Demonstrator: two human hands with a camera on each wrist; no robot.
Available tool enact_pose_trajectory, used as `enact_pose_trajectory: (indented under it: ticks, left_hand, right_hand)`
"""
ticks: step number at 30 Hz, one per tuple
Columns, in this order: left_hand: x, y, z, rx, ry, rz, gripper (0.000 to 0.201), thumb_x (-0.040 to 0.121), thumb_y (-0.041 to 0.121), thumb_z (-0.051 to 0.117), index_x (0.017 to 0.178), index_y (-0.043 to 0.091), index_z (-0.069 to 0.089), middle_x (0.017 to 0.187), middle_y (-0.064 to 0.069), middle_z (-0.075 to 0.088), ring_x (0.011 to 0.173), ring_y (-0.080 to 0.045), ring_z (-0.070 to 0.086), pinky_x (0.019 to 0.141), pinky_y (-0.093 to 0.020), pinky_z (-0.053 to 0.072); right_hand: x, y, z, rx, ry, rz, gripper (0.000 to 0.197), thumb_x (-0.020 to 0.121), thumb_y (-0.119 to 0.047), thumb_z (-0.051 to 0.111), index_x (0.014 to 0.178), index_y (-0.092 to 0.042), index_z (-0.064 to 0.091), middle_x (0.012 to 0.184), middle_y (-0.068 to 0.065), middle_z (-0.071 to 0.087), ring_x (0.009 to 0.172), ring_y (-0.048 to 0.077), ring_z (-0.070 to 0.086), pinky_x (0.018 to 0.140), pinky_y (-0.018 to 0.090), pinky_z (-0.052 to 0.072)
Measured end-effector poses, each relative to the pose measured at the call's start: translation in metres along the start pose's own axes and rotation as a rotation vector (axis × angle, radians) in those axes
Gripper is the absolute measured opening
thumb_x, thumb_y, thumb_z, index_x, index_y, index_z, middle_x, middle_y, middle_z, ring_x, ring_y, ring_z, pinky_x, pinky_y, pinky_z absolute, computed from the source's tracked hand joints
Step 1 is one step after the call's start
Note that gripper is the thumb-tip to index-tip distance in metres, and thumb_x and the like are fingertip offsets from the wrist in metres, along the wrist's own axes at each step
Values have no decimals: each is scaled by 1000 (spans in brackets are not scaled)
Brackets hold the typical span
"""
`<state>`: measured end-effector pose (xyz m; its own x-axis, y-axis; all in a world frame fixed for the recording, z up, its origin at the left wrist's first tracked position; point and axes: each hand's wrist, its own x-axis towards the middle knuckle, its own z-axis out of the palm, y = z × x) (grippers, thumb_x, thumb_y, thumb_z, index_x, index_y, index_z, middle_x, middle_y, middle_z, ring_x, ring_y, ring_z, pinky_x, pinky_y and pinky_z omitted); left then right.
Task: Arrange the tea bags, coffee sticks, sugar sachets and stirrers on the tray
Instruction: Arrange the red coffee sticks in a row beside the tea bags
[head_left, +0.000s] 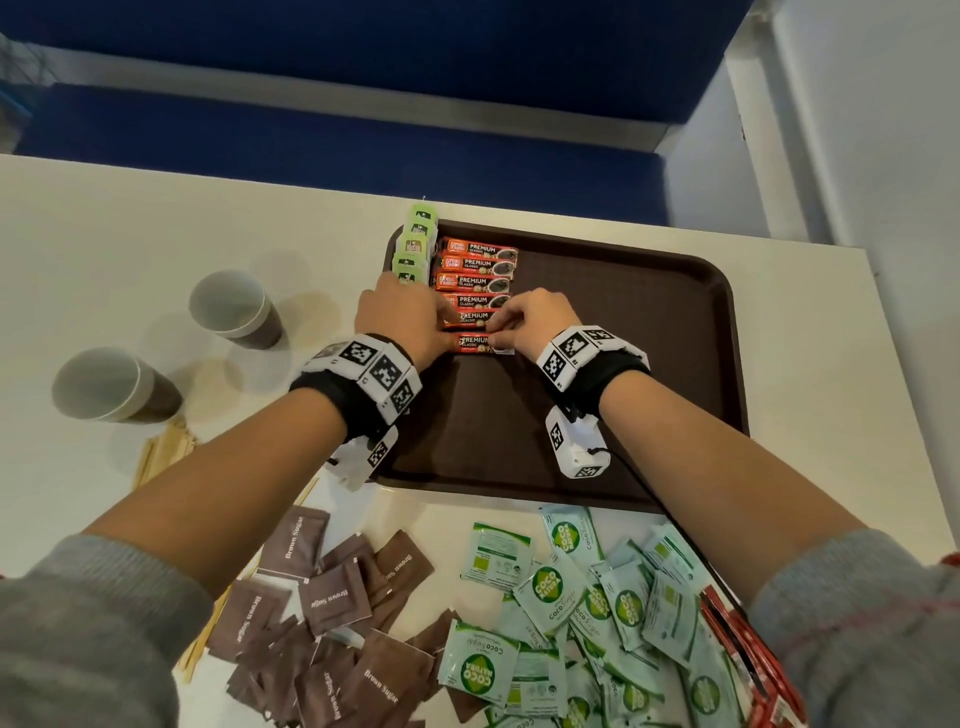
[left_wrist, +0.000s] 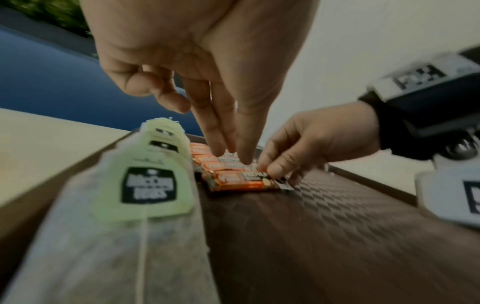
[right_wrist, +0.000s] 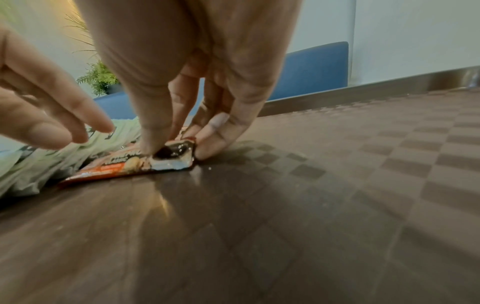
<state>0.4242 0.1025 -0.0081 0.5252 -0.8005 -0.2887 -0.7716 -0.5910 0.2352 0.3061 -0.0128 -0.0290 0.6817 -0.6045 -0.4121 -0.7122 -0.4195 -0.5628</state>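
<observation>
The brown tray (head_left: 649, 364) lies on the white table (head_left: 130, 234); its right half and near part are bare, with raised rims all round. On its left side a column of coffee sticks (head_left: 475, 283) lies side by side, and a row of tea bags (head_left: 413, 244) lines the left rim just beside them.

The right hand (head_left: 535, 322) pinches the right end of the nearest coffee stick (head_left: 475, 343), thumb on top and fingers curled at its end, the stick flat on the tray. The left hand (head_left: 405, 322) has straight fingers pointing down onto the sticks just behind it; no curl round anything.

Off the tray, nearer the person: green sugar sachets (head_left: 587, 623), brown sugar sachets (head_left: 322, 623), wooden stirrers (head_left: 161, 452) partly under the left arm. Two paper cups (head_left: 236, 309) stand well left. Red sachets (head_left: 748, 654) lie at the right forearm.
</observation>
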Motion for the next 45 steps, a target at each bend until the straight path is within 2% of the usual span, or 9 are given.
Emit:
enact_pose_trajectory:
  ticks: [4,7,10,12,18,25,30,39,45]
  left_hand:
    - [3,14,7,163,-35,69,32,85,44,66,116,36,65,118,-1,61,122,-26,39,99,-42,34]
    - [5,18,11,210,-53,78,32,85,41,65,116,32,65,117,-1,62,122,-26,38,100,-43,32]
    - [7,17,14,220,-46,65,31,86,39,65,115,30,65,117,-1,63,123,-26,37,100,-43,31]
    - [8,16,14,226,-35,52,31,85,40,65,115,28,65,117,-1,63,122,-26,38,100,-43,31]
    - [8,14,11,216,-36,51,28,86,38,65,113,29,66,117,-1,62,123,-27,38,101,-43,30]
    - [5,14,8,179,1,49,40,84,37,67,121,27,56,118,-4,62,123,-28,39,99,-43,32]
    - [4,12,6,200,-33,47,39,86,40,64,123,29,58,121,-3,61,124,-27,38,100,-44,31]
    - [-10,24,-3,30,50,64,48,82,43,69,126,29,55,118,-2,63,121,-27,43,98,-44,35]
    - [-46,68,0,-288,-98,303,47,75,36,77,119,25,61,102,4,66,97,-13,56,85,-30,46]
  right_hand:
    - [4,6,0,-6,125,-18,9,77,-21,76,85,-19,71,87,-4,63,77,7,56,76,22,48]
    - [10,10,0,-61,209,-42,16,78,-21,75,94,-19,72,95,-4,51,83,8,51,77,22,43]
    - [16,12,2,-118,184,-35,23,78,-22,75,100,-21,71,106,1,52,92,13,51,84,25,44]
    - [18,12,3,-90,175,-30,22,78,-21,76,99,-19,71,108,1,55,89,11,52,83,24,45]
    - [16,10,5,-35,196,-41,19,76,-19,77,94,-17,71,105,3,59,82,10,52,84,29,50]
    - [14,9,1,-46,200,-28,18,75,-24,78,91,-19,70,98,-4,51,84,10,52,81,25,46]
    - [11,10,-3,-46,204,-21,17,75,-24,78,88,-20,69,99,-4,53,84,10,53,79,24,46]
    - [-21,9,-26,6,240,-66,17,78,-23,75,93,-18,70,94,-5,54,82,7,51,78,20,41]
    - [-76,23,-60,7,154,-56,17,81,-20,71,98,-19,70,91,-9,62,80,2,53,76,16,39]
